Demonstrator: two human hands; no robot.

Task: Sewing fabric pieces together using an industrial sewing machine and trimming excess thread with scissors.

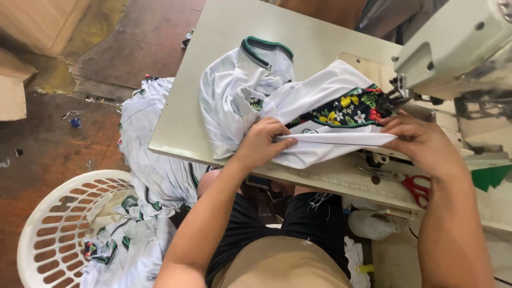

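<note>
A white garment [250, 90] with a dark-striped collar and a floral panel [349, 109] lies bunched on the pale sewing table [181, 122]. My left hand [261, 141] pinches a folded white edge of it near the table's front. My right hand [421, 141] holds the other end of that fold flat, just below the needle area of the sewing machine [458, 53]. The fold is stretched straight between both hands.
Red-handled scissors [413, 184] lie on the table's front edge by my right wrist. A white plastic basket [58, 224] on the floor at lower left holds more white garments [144, 160], which drape up against the table. Cardboard [37, 21] lies at top left.
</note>
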